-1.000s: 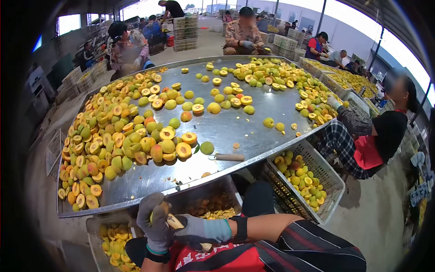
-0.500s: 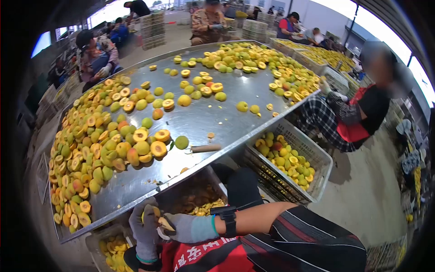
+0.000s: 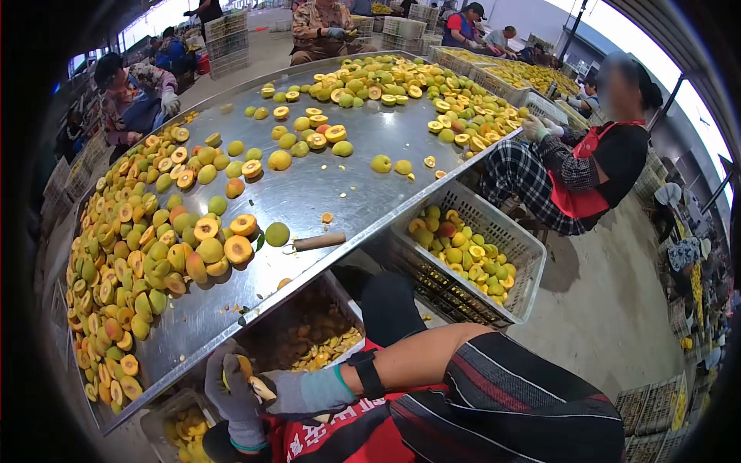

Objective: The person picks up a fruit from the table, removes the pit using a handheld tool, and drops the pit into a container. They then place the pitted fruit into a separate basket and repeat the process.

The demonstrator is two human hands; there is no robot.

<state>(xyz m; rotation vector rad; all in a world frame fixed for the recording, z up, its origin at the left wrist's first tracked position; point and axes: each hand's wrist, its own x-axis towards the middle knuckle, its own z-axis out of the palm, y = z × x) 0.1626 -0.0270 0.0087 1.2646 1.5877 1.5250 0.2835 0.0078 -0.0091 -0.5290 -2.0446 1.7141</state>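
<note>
In front of my lap, at the table's near edge, my left hand [image 3: 231,393], in a grey glove, is closed around a yellow peach [image 3: 244,366], mostly hidden by the fingers. Right beside it, my right hand [image 3: 292,392], also gloved, grips a small pale-handled tool [image 3: 263,388]; its working end is hard to make out. Above them stands the metal table [image 3: 309,193], with a big heap of halved and whole peaches [image 3: 147,247] on its left. A wooden-handled pitting tool [image 3: 319,241] with a thin curved metal end lies near the front edge.
Below the table edge is a crate with peach scraps [image 3: 328,351]. A crate of peaches [image 3: 532,285] stands to the right, another crate [image 3: 166,420] at lower left. A co-worker in a red apron [image 3: 587,170] sits at the right; others sit beyond the table.
The view has shifted, so the table and crates appear lower left. My hands stay together by the table edge; the peach and pale-handled tool remain in them, slightly turned.
</note>
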